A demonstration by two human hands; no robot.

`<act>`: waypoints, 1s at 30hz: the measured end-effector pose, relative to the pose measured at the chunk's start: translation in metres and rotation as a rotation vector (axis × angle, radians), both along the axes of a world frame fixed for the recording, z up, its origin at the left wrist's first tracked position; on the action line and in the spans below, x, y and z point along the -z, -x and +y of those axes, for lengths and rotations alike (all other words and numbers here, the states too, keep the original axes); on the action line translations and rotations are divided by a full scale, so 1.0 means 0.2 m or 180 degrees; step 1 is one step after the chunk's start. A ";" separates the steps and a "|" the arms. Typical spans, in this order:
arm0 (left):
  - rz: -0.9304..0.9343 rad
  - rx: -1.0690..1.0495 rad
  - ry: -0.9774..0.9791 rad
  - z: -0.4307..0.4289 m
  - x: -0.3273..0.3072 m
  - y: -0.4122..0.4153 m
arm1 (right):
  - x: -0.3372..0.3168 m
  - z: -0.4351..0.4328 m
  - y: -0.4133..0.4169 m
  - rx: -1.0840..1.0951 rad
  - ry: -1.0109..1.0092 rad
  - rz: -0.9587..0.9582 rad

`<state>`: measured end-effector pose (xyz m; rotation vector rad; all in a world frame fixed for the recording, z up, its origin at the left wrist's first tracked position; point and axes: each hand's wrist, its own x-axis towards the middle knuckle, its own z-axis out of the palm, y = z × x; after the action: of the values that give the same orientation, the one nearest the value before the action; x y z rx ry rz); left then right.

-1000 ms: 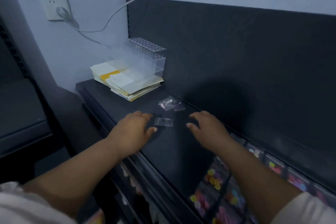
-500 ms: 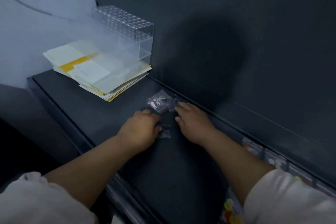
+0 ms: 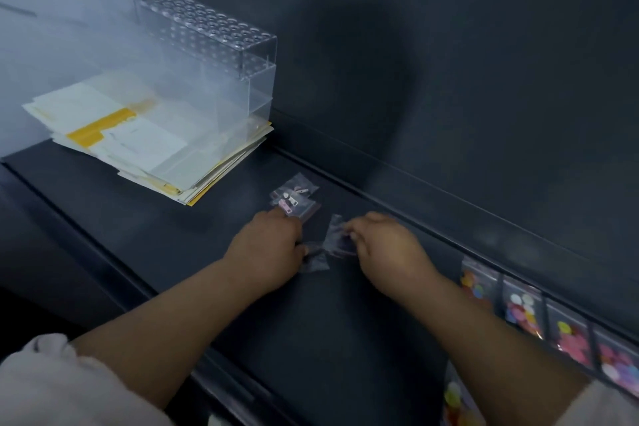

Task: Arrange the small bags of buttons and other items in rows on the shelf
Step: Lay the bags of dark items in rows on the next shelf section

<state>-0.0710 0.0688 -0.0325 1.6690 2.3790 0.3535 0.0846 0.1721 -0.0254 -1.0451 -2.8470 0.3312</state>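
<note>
On the dark shelf point(image 3: 173, 218) lie small clear bags. A little pile of bags with pink and white zipper pulls point(image 3: 294, 199) sits just beyond my left hand point(image 3: 269, 249), whose fingertip touches its near edge. My left hand also holds down a clear bag point(image 3: 314, 261) at its thumb side. My right hand point(image 3: 383, 245) pinches another small clear bag point(image 3: 337, 235) and lifts its edge off the shelf. A row of bags with coloured buttons point(image 3: 539, 315) stands along the back wall to the right.
A stack of papers point(image 3: 145, 138) with a clear acrylic rack point(image 3: 221, 55) on top fills the shelf's left end. The dark back panel point(image 3: 449, 79) rises behind. More button bags point(image 3: 456, 398) show on the lower level at the bottom right.
The view has closed in on the shelf. My right hand has pulled back from the pile with a clear bag pinched in it. My left hand has reached forward to the pile.
</note>
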 end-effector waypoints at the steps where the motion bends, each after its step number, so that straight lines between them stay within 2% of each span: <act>1: -0.0038 0.0009 0.0011 0.00 0.00 0.01 | -0.01 0.03 0.01 0.0108 0.0032 0.0118; 4: -0.0129 0.0073 0.0142 0.01 -0.01 0.02 | -0.02 0.10 0.08 -0.0024 0.0212 0.0225; 9: -0.0351 0.0083 0.0355 0.03 -0.05 0.02 | -0.01 0.11 0.14 -0.0528 0.0426 -0.0578; 15: -0.0575 0.0097 0.0236 0.03 -0.06 0.01 | -0.06 0.11 0.07 -0.0027 0.0531 -0.0756; 18: -0.0948 -0.0118 0.0096 0.04 -0.08 -0.01 | -0.07 0.09 0.00 0.0379 0.0632 -0.0565; 21: -0.1670 -0.0417 -0.0096 0.07 -0.09 -0.02 | -0.07 0.06 -0.07 0.0879 0.0842 -0.0241; 23: -0.2389 -0.0665 -0.0240 0.08 -0.10 -0.06 | -0.07 0.04 -0.12 0.1337 0.1129 0.0240; 25: -0.3052 -0.0768 -0.0320 0.09 -0.12 -0.10 | -0.07 0.01 -0.17 0.1805 0.1686 0.0894; 27: -0.3307 -0.0739 -0.0345 0.08 -0.13 -0.14 | -0.07 -0.02 -0.20 0.2123 0.2201 0.1306; 28: -0.3325 -0.0728 -0.0362 0.08 -0.12 -0.15 | -0.07 -0.03 -0.21 0.2208 0.2237 0.1372; 30: -0.3290 -0.0777 -0.0390 0.07 -0.12 -0.17 | -0.06 -0.05 -0.22 0.2240 0.1851 0.1194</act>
<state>-0.0370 0.0834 -0.0082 0.8457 1.7402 1.0966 0.1286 0.1626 -0.0132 -1.7519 -1.9173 1.1555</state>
